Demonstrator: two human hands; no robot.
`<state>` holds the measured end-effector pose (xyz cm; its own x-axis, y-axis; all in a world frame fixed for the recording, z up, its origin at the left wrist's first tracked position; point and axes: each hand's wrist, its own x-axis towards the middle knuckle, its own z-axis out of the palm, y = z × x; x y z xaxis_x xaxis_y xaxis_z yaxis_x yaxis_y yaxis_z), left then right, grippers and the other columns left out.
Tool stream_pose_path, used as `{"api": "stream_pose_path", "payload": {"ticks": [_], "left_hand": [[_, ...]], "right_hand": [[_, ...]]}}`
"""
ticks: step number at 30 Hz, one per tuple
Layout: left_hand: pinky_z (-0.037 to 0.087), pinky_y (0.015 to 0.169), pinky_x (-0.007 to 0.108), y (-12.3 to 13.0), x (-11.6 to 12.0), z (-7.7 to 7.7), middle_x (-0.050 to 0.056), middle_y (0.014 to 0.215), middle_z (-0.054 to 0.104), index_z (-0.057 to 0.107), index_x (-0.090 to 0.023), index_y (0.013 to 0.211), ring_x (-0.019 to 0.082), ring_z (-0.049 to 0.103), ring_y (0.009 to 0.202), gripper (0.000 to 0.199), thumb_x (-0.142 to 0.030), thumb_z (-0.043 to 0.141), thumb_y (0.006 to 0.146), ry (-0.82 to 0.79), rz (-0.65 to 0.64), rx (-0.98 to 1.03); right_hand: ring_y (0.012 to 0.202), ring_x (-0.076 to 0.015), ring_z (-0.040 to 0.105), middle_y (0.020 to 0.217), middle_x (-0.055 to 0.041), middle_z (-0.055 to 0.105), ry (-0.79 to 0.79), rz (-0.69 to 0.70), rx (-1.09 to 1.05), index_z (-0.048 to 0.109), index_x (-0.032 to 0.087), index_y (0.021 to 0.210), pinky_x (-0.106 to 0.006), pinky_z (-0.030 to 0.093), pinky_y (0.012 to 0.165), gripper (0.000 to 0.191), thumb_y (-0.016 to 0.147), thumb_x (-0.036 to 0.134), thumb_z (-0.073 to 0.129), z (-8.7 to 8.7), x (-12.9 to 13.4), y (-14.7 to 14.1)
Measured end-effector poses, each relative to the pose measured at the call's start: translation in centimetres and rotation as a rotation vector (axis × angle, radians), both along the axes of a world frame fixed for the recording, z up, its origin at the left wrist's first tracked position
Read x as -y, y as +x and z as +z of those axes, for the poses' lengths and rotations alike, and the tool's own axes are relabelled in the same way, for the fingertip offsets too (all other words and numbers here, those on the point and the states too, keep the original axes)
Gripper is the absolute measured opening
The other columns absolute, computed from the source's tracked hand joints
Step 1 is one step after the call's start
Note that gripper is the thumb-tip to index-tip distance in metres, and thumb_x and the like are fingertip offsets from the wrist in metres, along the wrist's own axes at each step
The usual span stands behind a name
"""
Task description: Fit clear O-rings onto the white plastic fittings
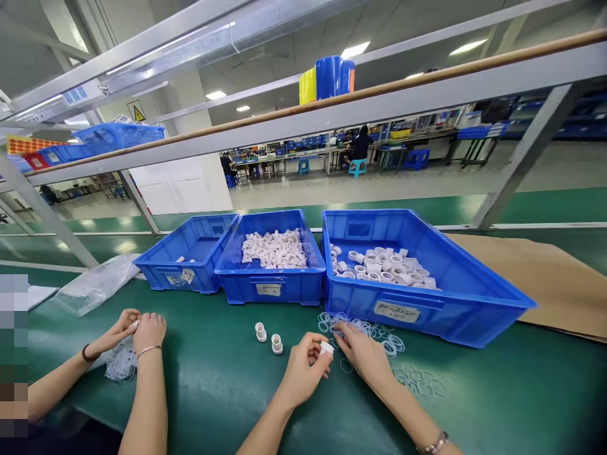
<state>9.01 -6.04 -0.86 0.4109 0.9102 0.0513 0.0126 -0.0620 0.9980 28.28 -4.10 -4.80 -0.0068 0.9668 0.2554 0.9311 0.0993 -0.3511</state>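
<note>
My left hand point(303, 373) has its grip closed narrow around a small white cap point(326, 347), pinched at the fingertips, so the cap sits at about one o'clock from my palm. My right hand point(363, 354) lies just at three o'clock of the cap, its fingertips touching the cap's side and resting on a scatter of thin clear rings point(379, 332) spread over the green desk point(222, 385); whether that grip holds a ring I cannot tell. Two more white caps point(268, 338) stand upright on the desk at nine o'clock of my left hand, near but apart from it. At twelve o'clock stand three blue bins: the big right bin point(455, 297) with white fittings, the middle bin point(270, 287) piled with white pieces, the left bin point(180, 275) almost bare. At far nine o'clock a co-worker's hands point(137, 328) work over their own heap of rings point(121, 363), beside a clear plastic bag point(95, 284).
</note>
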Motion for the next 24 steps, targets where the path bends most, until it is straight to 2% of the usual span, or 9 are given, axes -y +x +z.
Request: {"api": "stream_pose_path", "payload": {"ticks": [6, 12, 17, 24], "left_hand": [[0.054, 0.060, 0.024, 0.1, -0.1, -1.9, 0.002, 0.086, 0.059, 0.062, -0.015, 0.112, 0.012, 0.061, 0.070, 0.033, -0.036, 0.061, 0.088, 0.004, -0.020, -0.006], [0.053, 0.054, 0.022, 0.3, -0.7, -3.3, 0.002, 0.084, 0.057, 0.062, -0.015, 0.111, 0.012, 0.060, 0.068, 0.033, -0.036, 0.062, 0.086, -0.025, -0.005, -0.039], [0.053, 0.052, 0.022, 0.4, -1.2, -3.4, 0.002, 0.083, 0.057, 0.062, -0.014, 0.111, 0.012, 0.061, 0.067, 0.037, -0.040, 0.063, 0.085, -0.051, 0.009, -0.030], [0.054, 0.053, 0.023, 0.2, -1.1, -3.0, 0.002, 0.083, 0.056, 0.061, -0.014, 0.111, 0.013, 0.060, 0.067, 0.039, -0.044, 0.064, 0.086, -0.061, -0.007, -0.032]], "right_hand": [[0.073, -0.0215, 0.070, 0.103, -0.0049, 0.069, 0.043, -0.030, 0.032, 0.063, 0.025, 0.108, -0.028, 0.040, 0.049, 0.035, 0.102, 0.041, 0.032, 0.0, 1.5, -0.1], [0.077, -0.0182, 0.069, 0.097, -0.0018, 0.068, 0.060, 0.023, -0.037, 0.065, 0.028, 0.105, -0.027, 0.047, 0.056, 0.041, 0.103, 0.049, 0.030, -0.4, 1.8, 0.3], [0.073, -0.0187, 0.068, 0.098, -0.0037, 0.067, 0.098, 0.025, -0.125, 0.067, 0.027, 0.106, -0.028, 0.046, 0.054, 0.046, 0.103, 0.054, 0.030, -0.2, 2.1, 0.8], [0.076, -0.0192, 0.065, 0.106, -0.0070, 0.066, 0.089, 0.085, -0.341, 0.067, 0.025, 0.107, -0.032, 0.052, 0.068, 0.043, 0.103, 0.054, 0.036, 1.0, 2.6, 0.9]]}}
